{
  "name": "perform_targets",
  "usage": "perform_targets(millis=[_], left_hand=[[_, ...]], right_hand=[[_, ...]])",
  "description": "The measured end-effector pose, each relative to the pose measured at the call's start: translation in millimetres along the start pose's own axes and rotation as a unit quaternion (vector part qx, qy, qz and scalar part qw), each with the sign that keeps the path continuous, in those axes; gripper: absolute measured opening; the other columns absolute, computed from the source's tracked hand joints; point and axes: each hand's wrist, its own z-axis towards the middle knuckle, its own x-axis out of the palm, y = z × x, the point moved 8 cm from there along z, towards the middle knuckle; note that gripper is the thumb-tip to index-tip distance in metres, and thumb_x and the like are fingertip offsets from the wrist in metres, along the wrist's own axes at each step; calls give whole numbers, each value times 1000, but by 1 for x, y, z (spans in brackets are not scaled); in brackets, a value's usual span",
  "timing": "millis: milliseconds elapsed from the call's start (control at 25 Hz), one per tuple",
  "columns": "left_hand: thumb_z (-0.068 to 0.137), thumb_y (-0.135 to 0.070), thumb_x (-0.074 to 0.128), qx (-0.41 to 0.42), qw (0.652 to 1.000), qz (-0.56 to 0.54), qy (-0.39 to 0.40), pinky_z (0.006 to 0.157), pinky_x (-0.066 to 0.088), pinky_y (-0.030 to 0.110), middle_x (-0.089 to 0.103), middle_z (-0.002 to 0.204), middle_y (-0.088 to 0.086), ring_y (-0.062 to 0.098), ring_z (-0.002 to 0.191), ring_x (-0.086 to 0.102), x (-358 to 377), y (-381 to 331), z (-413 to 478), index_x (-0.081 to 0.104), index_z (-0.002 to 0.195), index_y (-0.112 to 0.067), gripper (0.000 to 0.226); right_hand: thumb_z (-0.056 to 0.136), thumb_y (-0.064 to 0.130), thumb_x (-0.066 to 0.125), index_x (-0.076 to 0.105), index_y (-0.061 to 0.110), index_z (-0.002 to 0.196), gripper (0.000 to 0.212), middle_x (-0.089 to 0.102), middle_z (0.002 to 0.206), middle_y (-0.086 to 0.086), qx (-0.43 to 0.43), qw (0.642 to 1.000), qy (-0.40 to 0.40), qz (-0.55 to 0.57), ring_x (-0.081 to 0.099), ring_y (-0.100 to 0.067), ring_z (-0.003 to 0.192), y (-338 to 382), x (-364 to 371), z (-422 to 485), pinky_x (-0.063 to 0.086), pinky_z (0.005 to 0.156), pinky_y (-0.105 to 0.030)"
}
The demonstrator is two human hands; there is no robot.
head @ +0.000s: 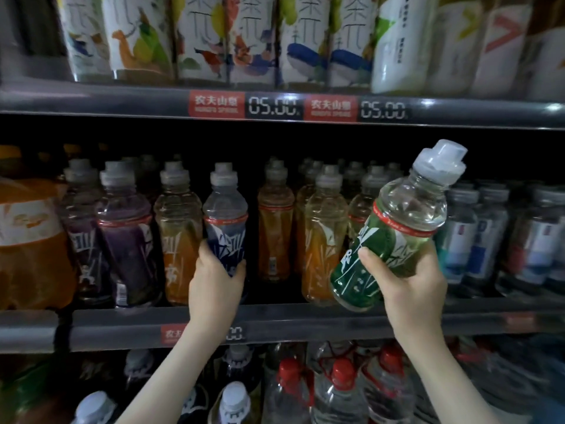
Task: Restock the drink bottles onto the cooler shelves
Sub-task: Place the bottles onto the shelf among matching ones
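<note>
The left hand (215, 278) gripped the blue-labelled bottle (225, 215) low on its label, fingers (240, 268) curled round its right side. The bottle stood upright on the middle shelf (305, 319) between orange bottles (275, 228). The right hand (411, 281) clamped the green-labelled bottle (397, 221) near its base, thumb across the label, holding it tilted in front of the shelf with the cap up and to the right.
</note>
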Motion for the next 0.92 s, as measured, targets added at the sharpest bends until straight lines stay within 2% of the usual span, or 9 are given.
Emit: perform_targets(millis=[120,200,320,440,520,640,720,840,920], left_hand=[[89,-20,64,-22,999,22,-13,75,41,35,39,137,23,41,115,50,6,-6,-7,20,144,0,73],[85,-14,67,-6,997,29,-70,94,40,46,25,142,27,45,126,34,4,-20,-17,16,145,2,81],[83,-15,67,172,972,41,-156,99,34,49,27,141,21,38,126,25,18,-83,-50,29,143,-6,71],[87,-17,61,366,922,62,-108,104,28,39,45,137,12,29,124,39,66,-158,-84,43,140,-16,55],[84,-19,60,405,907,92,-78,102,28,43,48,139,9,26,125,40,95,-191,-92,45,140,-21,57],[78,-12,65,423,901,92,-35,94,39,45,47,139,16,32,118,46,135,-232,-90,45,140,-17,65],[80,-8,65,399,914,71,28,95,42,48,38,142,27,44,120,45,167,-254,-81,33,146,-14,74],[92,-22,54,268,953,51,132,103,38,47,15,152,27,44,132,28,208,-262,-66,-3,152,-22,83],[96,-20,49,201,970,54,128,98,40,38,18,149,26,41,128,35,215,-262,-65,-17,149,-18,85]], right_hand=[[69,30,78,60,20,106,42,68,96,12,16,999,-30,-20,65,0,89,-9,-31,11,49,78,-13],[72,25,80,59,23,105,39,67,96,14,33,998,-53,-27,64,2,88,-18,-51,18,50,79,-19],[74,25,80,59,21,106,38,66,96,12,58,995,-70,-35,63,1,87,-32,-73,27,50,80,-25],[73,28,81,58,22,104,38,65,95,13,67,994,-70,-59,60,4,86,-40,-88,34,47,78,-21],[72,29,81,58,22,104,41,63,95,15,63,992,-67,-81,57,9,85,-43,-99,38,42,74,-13],[71,27,83,58,20,107,44,65,95,14,77,990,-75,-91,59,6,88,-50,-119,41,46,77,-20],[70,26,84,59,20,108,46,66,96,12,90,988,-81,-96,61,0,89,-55,-134,43,48,81,-28],[67,22,85,59,19,105,46,64,90,16,97,985,-84,-115,58,5,84,-58,-154,45,48,81,-30],[67,21,85,58,21,103,45,63,89,17,95,984,-81,-124,58,4,83,-58,-167,47,48,82,-31]])
